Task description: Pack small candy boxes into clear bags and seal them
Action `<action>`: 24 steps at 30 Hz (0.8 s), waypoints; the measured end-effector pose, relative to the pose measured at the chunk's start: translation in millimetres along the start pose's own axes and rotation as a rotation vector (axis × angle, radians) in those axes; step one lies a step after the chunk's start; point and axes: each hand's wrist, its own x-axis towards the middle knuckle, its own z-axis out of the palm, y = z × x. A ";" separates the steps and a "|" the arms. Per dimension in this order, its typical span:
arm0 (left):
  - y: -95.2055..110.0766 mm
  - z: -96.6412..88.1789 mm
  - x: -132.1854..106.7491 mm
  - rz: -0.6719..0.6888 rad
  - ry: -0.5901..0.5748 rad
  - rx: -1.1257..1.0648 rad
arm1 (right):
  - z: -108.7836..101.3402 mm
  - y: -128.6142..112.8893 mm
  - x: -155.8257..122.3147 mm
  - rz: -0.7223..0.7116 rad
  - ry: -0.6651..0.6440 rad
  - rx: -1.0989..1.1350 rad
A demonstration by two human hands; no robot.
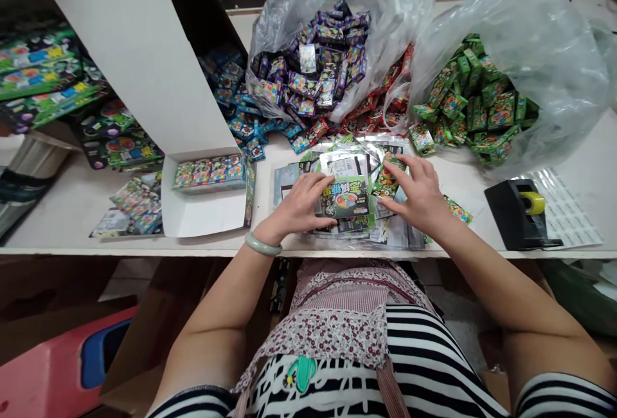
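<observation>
My left hand [299, 207] and my right hand [420, 196] grip a small green printed packet [346, 197] from both sides, over a pile of clear plastic sleeves and packets [347, 167] at the table's front edge. The left fingers curl onto the packet's left edge. The right fingers press on its right side and on a green packet [385, 177] next to it. A pale bangle sits on my left wrist.
A white open carton [202, 206] with a row of packets stands to the left. Clear bags of purple packets [318, 64] and green packets [475, 106] lie behind, with blue and red ones between. A black tape dispenser [520, 212] and a label sheet [563, 209] are at right.
</observation>
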 end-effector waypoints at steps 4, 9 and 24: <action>2.7 -1.1 -7.4 -0.024 -0.011 -0.033 | -11.0 -10.5 5.4 -0.025 -0.028 -0.067; 4.7 -0.1 -10.7 -0.002 0.035 0.024 | -15.2 -18.9 5.3 -0.191 -0.189 -0.099; 17.6 13.4 -22.7 -0.014 0.085 -0.142 | 10.6 -16.2 -0.3 -0.288 -0.209 0.314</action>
